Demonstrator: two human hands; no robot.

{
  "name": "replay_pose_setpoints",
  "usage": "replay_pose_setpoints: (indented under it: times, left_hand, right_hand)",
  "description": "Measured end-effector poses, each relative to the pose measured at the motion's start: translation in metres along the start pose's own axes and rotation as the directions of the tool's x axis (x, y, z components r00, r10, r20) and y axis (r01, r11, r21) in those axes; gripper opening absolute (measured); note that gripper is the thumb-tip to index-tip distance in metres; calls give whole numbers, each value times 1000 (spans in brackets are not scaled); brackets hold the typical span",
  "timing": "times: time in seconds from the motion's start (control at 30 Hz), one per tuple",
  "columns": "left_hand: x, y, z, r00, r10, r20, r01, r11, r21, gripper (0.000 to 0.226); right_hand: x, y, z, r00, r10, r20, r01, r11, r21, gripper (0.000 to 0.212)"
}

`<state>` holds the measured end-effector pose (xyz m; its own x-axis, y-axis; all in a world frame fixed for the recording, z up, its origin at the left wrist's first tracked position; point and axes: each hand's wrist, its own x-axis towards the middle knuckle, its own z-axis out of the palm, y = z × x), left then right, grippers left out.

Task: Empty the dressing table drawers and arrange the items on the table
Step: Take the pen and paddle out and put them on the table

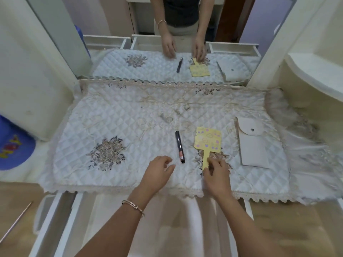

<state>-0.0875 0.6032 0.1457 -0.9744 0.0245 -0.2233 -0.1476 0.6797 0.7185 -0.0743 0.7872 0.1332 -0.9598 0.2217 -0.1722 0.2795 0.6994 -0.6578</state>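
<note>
A yellow hand mirror (207, 140) with coloured dots lies face down on the quilted cloth (115, 127) of the dressing table. My right hand (216, 175) pinches the lower end of its handle. A black pen-like tube (179, 146) lies just left of the mirror. My left hand (157, 172) hovers over the cloth next to the tube's near end, fingers loosely curled, holding nothing. A pale grey snap pouch (251, 143) lies flat to the right of the mirror. Open white drawers (61, 216) stand pulled out below the table's front edge.
A wall mirror (167, 58) at the back reflects the table, the items and a person's hands. White cabinet sides rise left and right. A blue cloth item (13, 143) sits at the far left. A thin metal rod (16, 221) lies at lower left.
</note>
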Motion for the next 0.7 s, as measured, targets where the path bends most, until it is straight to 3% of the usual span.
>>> replay_pose_setpoints:
  times: [0.23, 0.4, 0.53, 0.7]
  left_hand:
    - [-116, -96, -51, 990, -138, -22, 139, 990, 37, 17]
    - [-216, -190, -102, 980, -198, -28, 200, 968, 153, 20]
    - [-287, -246, -153, 979, -187, -76, 193, 978, 76, 12]
    - [-343, -307, -198, 956, -280, -89, 285, 956, 62, 19]
  right_hand:
    - [-108, 5, 25, 993, -119, 9, 119, 979, -165, 28]
    - [-216, -9, 72, 984, -7, 177, 42, 979, -197, 31]
    - [-298, -31, 119, 975, 52, 217, -12, 983, -183, 29]
    - [-355, -75, 162, 958, 16, 285, 52, 972, -230, 30]
